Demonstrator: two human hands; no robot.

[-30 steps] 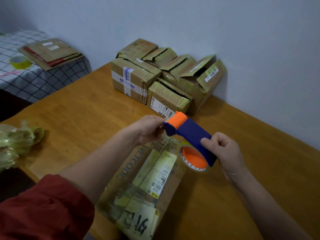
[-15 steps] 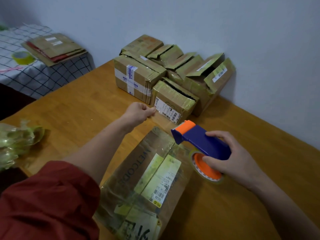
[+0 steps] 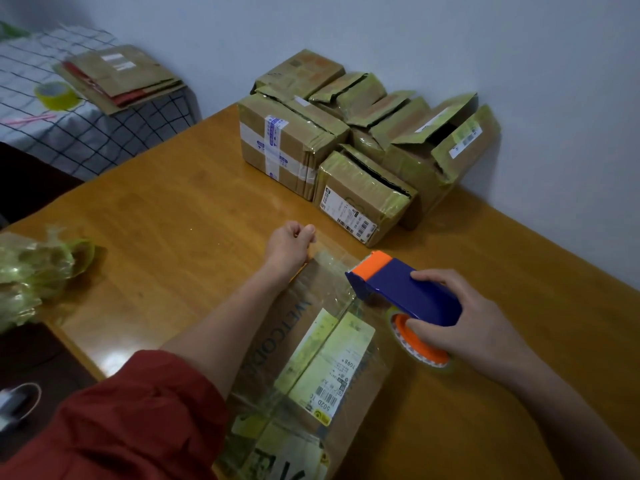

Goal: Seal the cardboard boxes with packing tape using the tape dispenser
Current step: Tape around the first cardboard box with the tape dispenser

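Hands that met at the dispenser's mouth a second ago now stand apart, with a strip of clear tape (image 3: 330,258) drawn out between them. A person in a red sleeve (image 3: 138,410) works over a cardboard box (image 3: 332,358) lying on the wooden worktop (image 3: 173,220), directly in front of the camera, its top covered with yellowed labels and old film.

The left hand (image 3: 291,242) sits just past the box's far edge, its grip pinched together on the free end of the tape. The right hand (image 3: 474,327) holds the blue tape dispenser (image 3: 408,292) over the box's right side, its grip clamped on the body, fingers across the top and thumb against the orange core of the roll (image 3: 422,348). The dispenser's orange nose points toward the left hand. Whether the strip already touches the box top is hard to tell through the glare.

A cluster of other cardboard boxes (image 3: 346,150) stands against the wall at the worktop's far side, several with flaps standing open, one crossed with white and blue tape. A wad of crumpled film (image 3: 34,271) lies at the worktop's left edge. Beyond it, on a checked cloth (image 3: 104,133), rest flattened cardboard pieces (image 3: 117,74) and a yellow-green tape roll (image 3: 57,95).
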